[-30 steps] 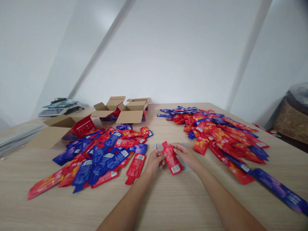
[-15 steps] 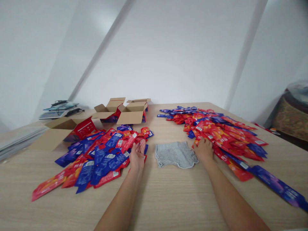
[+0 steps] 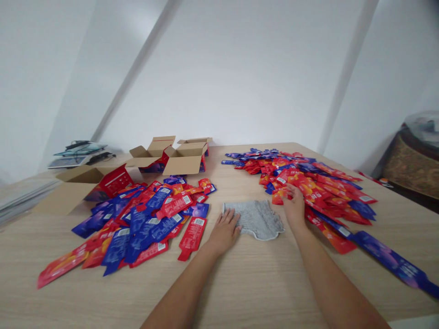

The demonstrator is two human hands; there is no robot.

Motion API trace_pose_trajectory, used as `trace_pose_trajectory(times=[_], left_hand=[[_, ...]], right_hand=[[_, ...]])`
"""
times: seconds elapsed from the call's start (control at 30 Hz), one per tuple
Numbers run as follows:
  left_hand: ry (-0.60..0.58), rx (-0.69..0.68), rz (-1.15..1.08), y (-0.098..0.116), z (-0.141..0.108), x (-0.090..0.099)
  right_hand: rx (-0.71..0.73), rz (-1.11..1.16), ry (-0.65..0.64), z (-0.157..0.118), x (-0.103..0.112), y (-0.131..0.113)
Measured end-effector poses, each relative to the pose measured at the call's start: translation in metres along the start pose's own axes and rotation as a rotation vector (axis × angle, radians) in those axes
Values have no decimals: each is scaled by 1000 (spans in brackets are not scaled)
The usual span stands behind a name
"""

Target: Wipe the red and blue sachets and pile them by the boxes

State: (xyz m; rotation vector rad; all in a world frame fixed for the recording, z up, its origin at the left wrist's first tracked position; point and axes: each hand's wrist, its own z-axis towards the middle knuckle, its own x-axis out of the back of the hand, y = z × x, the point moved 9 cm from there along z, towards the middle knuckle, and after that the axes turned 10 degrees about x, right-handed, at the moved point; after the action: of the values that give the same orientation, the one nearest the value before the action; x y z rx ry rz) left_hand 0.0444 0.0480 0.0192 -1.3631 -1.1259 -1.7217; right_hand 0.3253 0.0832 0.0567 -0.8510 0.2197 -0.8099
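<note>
A grey knitted cloth (image 3: 257, 219) lies flat in the middle of the table. My left hand (image 3: 224, 231) rests palm down on its left edge, fingers spread, holding nothing. At the near left edge of the right-hand pile of red and blue sachets (image 3: 312, 187), my right hand (image 3: 294, 203) pinches a red sachet (image 3: 278, 196). To the left is another heap of red and blue sachets (image 3: 144, 224). A single red sachet (image 3: 193, 235) lies between that heap and my left hand.
Open cardboard boxes (image 3: 77, 187) stand behind the left heap, with more (image 3: 185, 160) farther back. A long blue packet (image 3: 391, 258) lies at the right. Electronic gear (image 3: 80, 155) sits at the back left. A patterned bag (image 3: 414, 160) is at the far right.
My left hand has moved right, from the left heap onto the cloth, and turned palm down. My right hand has lifted slightly with a red sachet. The view has shifted slightly.
</note>
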Motion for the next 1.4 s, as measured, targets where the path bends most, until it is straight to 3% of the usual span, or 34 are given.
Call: trace_pose_trajectory(times=[0.1,0.2,0.33,0.43,0.53,0.6,0.67,0.9,1.07,1.17,1.3,1.37,1.4], left_hand=[[15,2,22,6,0,0],[23,33,24,6,2,-2],[31,70,30,2,4,-4],[21,69,37,2,5,-5],[13,71,60,3,6,-7],[14,75,84,3,6,-7],[14,84,107,2,5,-7],[24,88,143,1,3,-7],[18,93,134,-1,3,-6],[3,92,113,0,1,-4],[-14,93,101,1,1,-3],[-21,98,105,1,2,-5],[-19,100,107,0,3,-6]], right_hand=[[47,187,27,-11,-11,-29],[125,213,-141,-31,-42,-56],[252,-135,-552,-66,-88,-71],[378,-378,-696,-84,-103,-79],[469,-471,-912,-108,-123,-86],[488,-519,-1042,-121,-132,-85],[477,-582,-1090,-123,-132,-81],[376,-860,-941,-87,-99,-52],[320,-809,-864,-76,-90,-46],[190,-687,-766,-59,-77,-40],[109,-312,-456,-31,-53,-43],[70,-41,-396,-32,-57,-43],[35,59,-426,-38,-65,-42]])
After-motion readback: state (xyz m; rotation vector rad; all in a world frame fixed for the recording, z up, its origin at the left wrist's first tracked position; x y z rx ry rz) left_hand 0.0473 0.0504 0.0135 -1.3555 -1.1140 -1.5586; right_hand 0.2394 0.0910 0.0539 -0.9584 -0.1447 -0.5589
